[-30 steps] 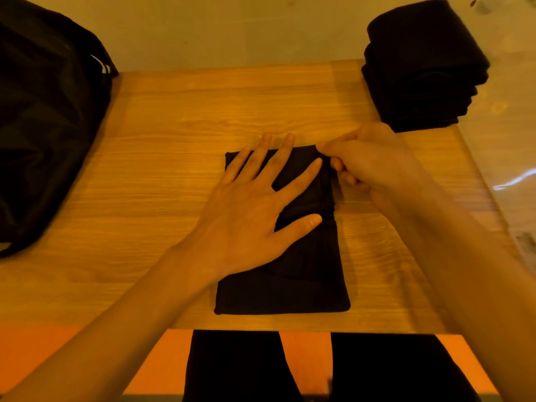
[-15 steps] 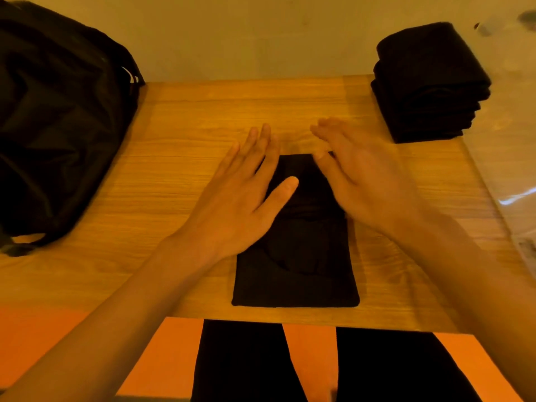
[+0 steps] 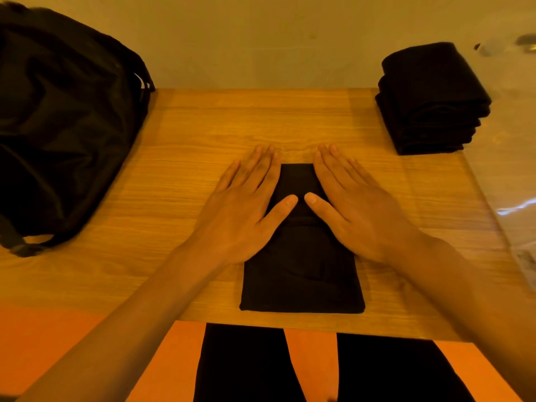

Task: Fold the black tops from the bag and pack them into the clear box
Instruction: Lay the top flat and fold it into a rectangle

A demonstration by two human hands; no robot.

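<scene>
The wooden worktop (image 3: 174, 184) is laid with a bag (image 3: 58, 134) at left, a folded top (image 3: 301, 280) centrally, and stacked tops (image 3: 429, 105) at far right.

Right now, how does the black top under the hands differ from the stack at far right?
The black top lies single and flat; the stack piles several folded tops high. The left hand and right hand rest flat on the black top; nothing touches the stack. Both are black fabric.
</scene>
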